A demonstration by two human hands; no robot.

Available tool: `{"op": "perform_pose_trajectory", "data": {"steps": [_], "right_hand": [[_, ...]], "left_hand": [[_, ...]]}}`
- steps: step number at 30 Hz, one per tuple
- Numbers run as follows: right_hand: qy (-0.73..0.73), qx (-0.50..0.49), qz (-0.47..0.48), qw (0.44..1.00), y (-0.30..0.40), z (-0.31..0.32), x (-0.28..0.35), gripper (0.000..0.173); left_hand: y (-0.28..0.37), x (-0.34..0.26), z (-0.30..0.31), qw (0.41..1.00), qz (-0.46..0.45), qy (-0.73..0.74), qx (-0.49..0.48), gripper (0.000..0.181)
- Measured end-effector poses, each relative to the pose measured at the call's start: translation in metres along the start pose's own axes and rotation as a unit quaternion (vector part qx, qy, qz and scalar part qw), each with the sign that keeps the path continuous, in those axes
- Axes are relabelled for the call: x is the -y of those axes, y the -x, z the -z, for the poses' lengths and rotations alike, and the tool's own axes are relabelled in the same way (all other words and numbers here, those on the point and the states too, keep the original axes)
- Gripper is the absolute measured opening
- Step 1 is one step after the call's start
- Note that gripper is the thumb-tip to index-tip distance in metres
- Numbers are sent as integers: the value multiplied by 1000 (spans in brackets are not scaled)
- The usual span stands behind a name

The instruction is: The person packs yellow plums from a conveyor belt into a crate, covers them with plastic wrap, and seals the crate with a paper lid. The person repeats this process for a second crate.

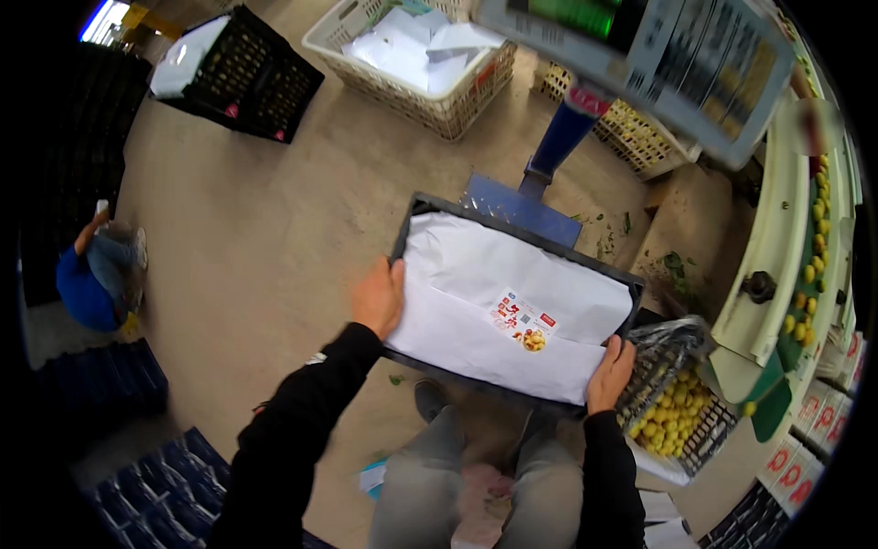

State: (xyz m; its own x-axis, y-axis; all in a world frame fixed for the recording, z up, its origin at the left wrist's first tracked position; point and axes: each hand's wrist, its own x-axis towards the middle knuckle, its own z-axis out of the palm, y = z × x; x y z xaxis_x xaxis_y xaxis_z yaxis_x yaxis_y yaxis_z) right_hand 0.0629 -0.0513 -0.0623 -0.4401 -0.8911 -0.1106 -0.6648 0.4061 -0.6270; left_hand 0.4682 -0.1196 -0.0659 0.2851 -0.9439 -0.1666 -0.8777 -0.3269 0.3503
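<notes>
Both of my hands hold a black plastic crate (528, 232) in front of my legs. My left hand (379, 296) grips its left end and my right hand (610, 375) its right end. White paper (507, 261) covers whatever the crate contains, and a printed label (524, 320) with a fruit picture lies on that paper. Just beyond the crate's far side is the blue platform (516, 207) of a floor scale; the crate hides part of it. The scale's display head (645, 62) stands on a blue post (564, 141) at the upper right.
A conveyor (775, 226) carrying yellow-green fruit curves along the right, above a crate of similar fruit (675, 412). A white basket (411, 89) with papers and a stack of black crates (254, 82) stand ahead. A person in blue (86, 291) sits at the left, near dark crates (110, 384).
</notes>
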Motion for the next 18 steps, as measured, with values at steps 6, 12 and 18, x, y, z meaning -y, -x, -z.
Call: {"op": "perform_pose_trajectory", "data": {"steps": [6, 12, 18], "right_hand": [[43, -22, -174, 983, -11, -7, -11, 47], [3, 1, -227, 974, -16, 4, 31, 46], [-39, 18, -178, 983, 28, 40, 143, 40]], "left_hand": [[-28, -24, 21, 988, 31, 34, 146, 39], [-46, -27, 33, 973, 71, 22, 219, 40], [-64, 63, 72, 954, 86, 114, 263, 46]]}}
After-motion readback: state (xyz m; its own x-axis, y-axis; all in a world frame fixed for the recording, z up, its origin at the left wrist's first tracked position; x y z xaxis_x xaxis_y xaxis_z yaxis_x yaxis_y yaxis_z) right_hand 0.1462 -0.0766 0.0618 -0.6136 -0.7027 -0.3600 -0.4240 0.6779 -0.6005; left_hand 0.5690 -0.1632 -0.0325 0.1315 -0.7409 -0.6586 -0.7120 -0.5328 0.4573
